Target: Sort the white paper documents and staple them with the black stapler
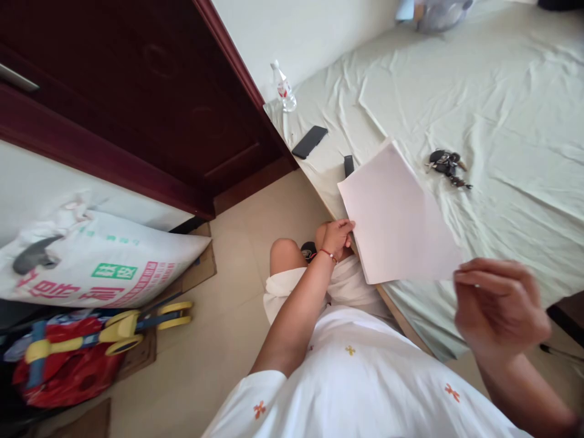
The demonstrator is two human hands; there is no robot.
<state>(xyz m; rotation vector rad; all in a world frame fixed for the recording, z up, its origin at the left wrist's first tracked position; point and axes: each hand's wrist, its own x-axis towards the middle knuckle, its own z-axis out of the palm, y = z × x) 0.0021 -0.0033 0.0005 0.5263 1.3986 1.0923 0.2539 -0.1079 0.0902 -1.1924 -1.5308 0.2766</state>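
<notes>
paper sheet [395,219] over bed [502,91], keys [448,164] and phone [309,142] nearby.

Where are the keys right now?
In the head view, the bunch of keys lies on the pale green bedsheet, on the right side, just beyond the upper right edge of the sheet of paper held by both hands.
</notes>
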